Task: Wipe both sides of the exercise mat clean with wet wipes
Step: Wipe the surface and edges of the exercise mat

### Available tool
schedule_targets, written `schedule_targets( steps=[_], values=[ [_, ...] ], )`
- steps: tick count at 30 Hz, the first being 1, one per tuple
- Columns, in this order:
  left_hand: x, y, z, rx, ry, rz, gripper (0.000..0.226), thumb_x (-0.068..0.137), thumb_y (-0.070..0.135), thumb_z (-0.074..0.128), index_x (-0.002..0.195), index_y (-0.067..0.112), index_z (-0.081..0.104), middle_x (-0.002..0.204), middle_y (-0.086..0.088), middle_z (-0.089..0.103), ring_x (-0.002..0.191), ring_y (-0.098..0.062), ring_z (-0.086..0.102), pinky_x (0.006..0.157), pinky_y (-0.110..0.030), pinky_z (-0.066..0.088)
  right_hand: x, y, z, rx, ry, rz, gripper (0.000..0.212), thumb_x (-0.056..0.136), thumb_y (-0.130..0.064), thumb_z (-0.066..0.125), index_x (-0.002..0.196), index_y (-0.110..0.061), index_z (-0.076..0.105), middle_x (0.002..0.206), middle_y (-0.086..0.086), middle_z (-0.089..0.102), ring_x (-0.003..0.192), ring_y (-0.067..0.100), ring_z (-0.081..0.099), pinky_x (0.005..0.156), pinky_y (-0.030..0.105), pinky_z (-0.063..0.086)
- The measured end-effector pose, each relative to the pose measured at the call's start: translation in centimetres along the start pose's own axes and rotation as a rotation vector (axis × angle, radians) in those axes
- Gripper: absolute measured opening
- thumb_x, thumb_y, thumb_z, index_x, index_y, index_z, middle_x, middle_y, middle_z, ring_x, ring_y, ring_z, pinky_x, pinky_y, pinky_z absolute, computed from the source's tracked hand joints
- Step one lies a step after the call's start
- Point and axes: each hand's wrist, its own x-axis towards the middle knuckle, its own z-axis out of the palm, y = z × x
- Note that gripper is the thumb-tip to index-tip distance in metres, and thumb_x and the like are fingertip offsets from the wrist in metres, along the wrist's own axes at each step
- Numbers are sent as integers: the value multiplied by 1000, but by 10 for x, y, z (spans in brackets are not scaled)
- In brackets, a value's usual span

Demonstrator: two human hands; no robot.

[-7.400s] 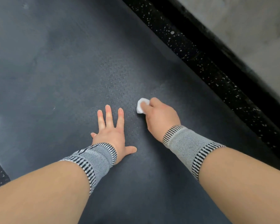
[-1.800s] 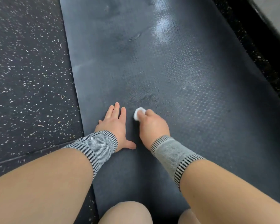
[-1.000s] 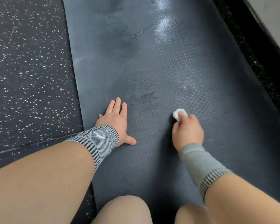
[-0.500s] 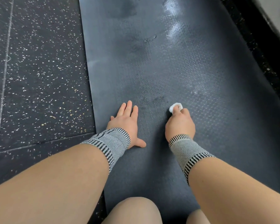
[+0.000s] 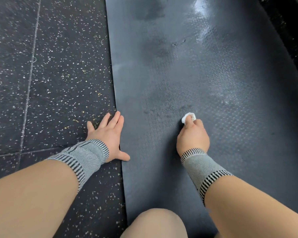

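The dark grey exercise mat (image 5: 187,69) lies flat on the floor and runs away from me, with wet, shiny patches at its far end. My right hand (image 5: 193,136) grips a small balled white wet wipe (image 5: 189,116) and presses it onto the mat's textured middle. My left hand (image 5: 108,134) lies flat with straight fingers across the mat's left edge, mostly on the floor, thumb on the mat. Both wrists wear grey striped bands.
Black speckled rubber floor tiles (image 5: 50,66) lie left of the mat. A dark strip of the same floor (image 5: 292,31) borders the mat's right side. My knee (image 5: 155,224) rests on the mat's near end.
My left hand has shifted left from the mat onto its edge and the floor. My right hand has swept the wipe left and right across the mat. The view has moved rightward.
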Motion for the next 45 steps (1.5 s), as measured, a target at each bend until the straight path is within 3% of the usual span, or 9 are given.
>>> schedule_targets(
  steps=[11, 16, 20, 26, 31, 37, 39, 43, 45],
  values=[
    [1, -3, 5, -138, 39, 16, 143, 49, 80, 72, 152, 29, -12, 158, 17, -21, 147, -19, -19, 108, -71, 1, -48, -106, 43, 19, -211, -605, 55, 88, -17, 53, 141, -18, 37, 130, -1, 49, 105, 21, 50, 76, 31, 43],
    [1, -7, 6, -167, 56, 29, 141, 49, 77, 74, 152, 30, -9, 158, 18, -20, 147, -19, -17, 108, -72, 2, -58, -77, 31, -62, -280, -873, 33, 86, -17, 56, 118, -18, 50, 95, 1, 50, 85, 24, 52, 61, 32, 38],
    [2, -7, 10, -155, 83, 30, 142, 46, 80, 72, 151, 30, -8, 157, 19, -20, 147, -19, -17, 107, -72, 4, -54, -48, 15, -133, -444, -1040, 26, 92, -15, 46, 114, -26, 53, 91, -1, 47, 79, 21, 45, 68, 37, 47],
    [2, -7, 11, -181, 85, 27, 140, 49, 78, 73, 150, 32, -12, 156, 21, -22, 146, -18, -21, 108, -72, 0, -40, -79, 2, 175, -11, -760, 15, 77, -3, 68, 90, -9, 70, 73, 10, 57, 66, 29, 55, 53, 32, 44],
    [-2, -5, 7, -169, 73, 22, 139, 51, 76, 74, 150, 31, -12, 157, 22, -17, 145, -20, -23, 107, -72, -1, -32, -78, 9, 42, -179, -739, 43, 85, -28, 59, 128, -27, 52, 120, 3, 52, 106, 26, 46, 84, 36, 45],
    [-11, 4, 3, -201, 33, -113, 132, 61, 72, 71, 153, 22, -10, 159, 11, -18, 145, -23, -23, 110, -68, 6, -24, -8, -2, -89, 36, -492, 50, 82, -35, 62, 130, -23, 54, 141, 10, 45, 129, 34, 40, 101, 48, 35],
    [-15, 3, 6, -421, 97, -239, 117, 72, 63, 66, 154, 18, -5, 161, 7, -13, 147, -20, -16, 114, -62, 12, -20, 11, 5, -128, 24, -412, 51, 88, -39, 53, 136, -22, 49, 146, 9, 40, 136, 31, 32, 110, 49, 26],
    [-15, 10, 8, -722, 537, -258, 64, 90, 44, 43, 149, 19, 34, 154, 1, 28, 140, -20, 23, 110, -40, 30, -19, 21, 15, -147, 83, -423, 55, 85, -42, 44, 134, -18, 51, 142, 13, 45, 134, 32, 36, 110, 47, 25],
    [-8, 24, 3, -723, 546, -215, 58, 90, 51, 43, 139, 20, 50, 139, 3, 44, 125, -21, 38, 101, -35, 37, -22, 21, 14, -154, 66, -422, 53, 87, -41, 46, 135, -19, 49, 143, 12, 44, 135, 31, 34, 111, 47, 24]
  ],
)
